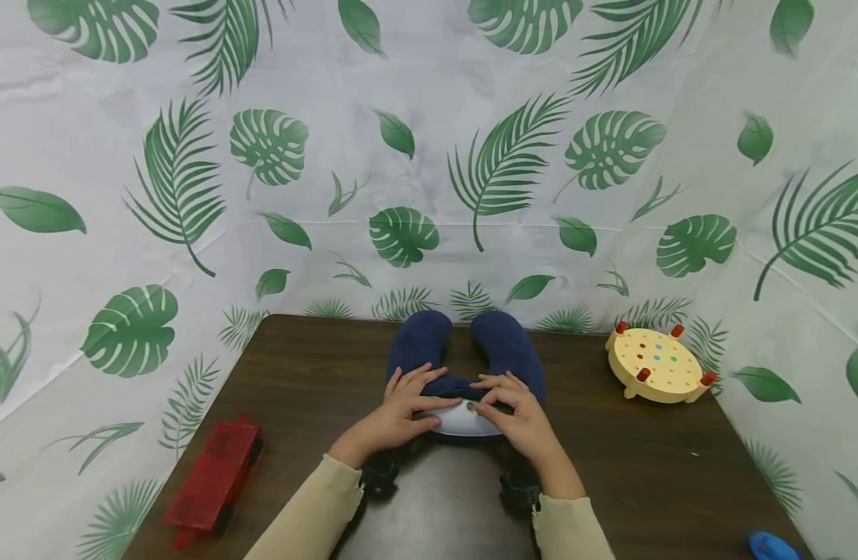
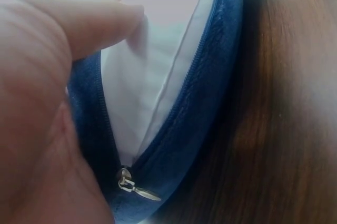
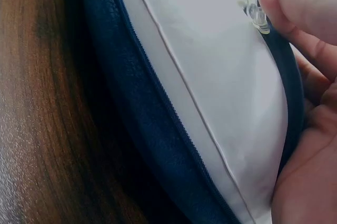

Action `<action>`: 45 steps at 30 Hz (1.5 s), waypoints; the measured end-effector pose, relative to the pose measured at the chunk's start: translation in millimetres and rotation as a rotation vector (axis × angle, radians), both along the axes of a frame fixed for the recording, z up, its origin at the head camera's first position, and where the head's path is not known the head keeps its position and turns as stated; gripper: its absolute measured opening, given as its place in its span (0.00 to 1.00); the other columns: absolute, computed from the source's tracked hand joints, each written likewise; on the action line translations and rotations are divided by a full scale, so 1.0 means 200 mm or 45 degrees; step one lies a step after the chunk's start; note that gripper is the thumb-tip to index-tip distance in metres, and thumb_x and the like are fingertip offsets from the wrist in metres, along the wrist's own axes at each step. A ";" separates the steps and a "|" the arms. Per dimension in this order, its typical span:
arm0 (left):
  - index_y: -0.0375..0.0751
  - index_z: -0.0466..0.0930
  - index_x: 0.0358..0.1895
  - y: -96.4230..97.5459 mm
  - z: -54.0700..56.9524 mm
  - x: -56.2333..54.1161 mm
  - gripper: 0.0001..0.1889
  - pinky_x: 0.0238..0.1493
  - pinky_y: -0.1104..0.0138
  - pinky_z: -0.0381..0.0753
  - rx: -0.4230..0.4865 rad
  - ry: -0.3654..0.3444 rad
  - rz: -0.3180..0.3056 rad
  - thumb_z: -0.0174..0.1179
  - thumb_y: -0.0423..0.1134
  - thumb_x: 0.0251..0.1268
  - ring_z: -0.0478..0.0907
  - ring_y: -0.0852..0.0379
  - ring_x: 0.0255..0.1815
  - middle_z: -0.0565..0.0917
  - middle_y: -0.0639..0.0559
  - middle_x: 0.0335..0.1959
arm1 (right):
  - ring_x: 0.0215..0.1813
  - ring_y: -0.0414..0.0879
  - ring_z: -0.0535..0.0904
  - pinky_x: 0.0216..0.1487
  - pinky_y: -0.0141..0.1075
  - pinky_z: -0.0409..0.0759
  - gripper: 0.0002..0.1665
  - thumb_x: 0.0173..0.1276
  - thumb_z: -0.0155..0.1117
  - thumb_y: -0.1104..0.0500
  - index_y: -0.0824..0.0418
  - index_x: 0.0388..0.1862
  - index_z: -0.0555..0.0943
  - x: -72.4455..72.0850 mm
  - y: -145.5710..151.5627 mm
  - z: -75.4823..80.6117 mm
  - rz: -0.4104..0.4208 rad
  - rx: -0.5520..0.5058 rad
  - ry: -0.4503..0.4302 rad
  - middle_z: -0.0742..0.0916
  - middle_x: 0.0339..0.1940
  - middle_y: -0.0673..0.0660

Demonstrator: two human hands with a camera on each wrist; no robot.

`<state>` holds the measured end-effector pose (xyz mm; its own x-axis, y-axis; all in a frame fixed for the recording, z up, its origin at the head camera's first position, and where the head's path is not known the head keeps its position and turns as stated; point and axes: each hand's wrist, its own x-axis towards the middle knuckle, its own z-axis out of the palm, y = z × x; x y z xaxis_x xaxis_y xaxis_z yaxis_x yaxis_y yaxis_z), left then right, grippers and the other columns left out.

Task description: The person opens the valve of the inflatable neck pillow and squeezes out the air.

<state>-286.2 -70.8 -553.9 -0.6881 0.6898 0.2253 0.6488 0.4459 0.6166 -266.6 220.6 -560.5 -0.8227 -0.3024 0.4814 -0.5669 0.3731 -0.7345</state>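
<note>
- The neck pillow is set on the counter; its near curve is unzipped, with the white liner exposed.
- Left hand: fingers are loosely spread on the pillow, thumb laid against the liner.
- Right hand: thumb and finger are narrowed on the pillow's rim at the clear fitting; whether the fitting itself is pinched cannot be told.
- Judged step: work at the fitting. The liner should be steadied, the fitting handled gently, and the zip pull left unsnagged.

Red obj., ylw. pegged disc
</note>
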 end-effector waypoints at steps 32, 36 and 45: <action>0.68 0.80 0.76 0.01 -0.02 -0.01 0.25 0.84 0.29 0.29 -0.004 -0.013 0.035 0.65 0.46 0.81 0.43 0.41 0.93 0.58 0.53 0.91 | 0.75 0.61 0.80 0.84 0.72 0.52 0.12 0.72 0.77 0.60 0.46 0.50 0.92 -0.01 0.00 -0.03 -0.006 0.117 0.068 0.92 0.60 0.51; 0.68 0.80 0.76 0.01 -0.03 0.00 0.24 0.84 0.29 0.29 -0.016 -0.009 0.033 0.65 0.46 0.81 0.43 0.41 0.93 0.58 0.53 0.91 | 0.76 0.60 0.79 0.84 0.71 0.52 0.16 0.65 0.83 0.57 0.46 0.51 0.92 -0.01 0.00 -0.04 -0.012 0.126 0.056 0.91 0.61 0.51; 0.68 0.80 0.76 0.00 -0.02 0.00 0.25 0.84 0.27 0.30 -0.013 0.000 0.016 0.66 0.47 0.80 0.44 0.39 0.93 0.58 0.52 0.91 | 0.76 0.59 0.80 0.85 0.70 0.54 0.18 0.62 0.85 0.56 0.45 0.51 0.93 -0.01 0.00 -0.05 -0.031 0.142 0.053 0.91 0.61 0.50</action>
<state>-285.8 -70.1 -558.3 -0.6967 0.6834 0.2181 0.6432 0.4605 0.6118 -268.5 221.3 -569.7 -0.8106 -0.3360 0.4796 -0.5856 0.4652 -0.6639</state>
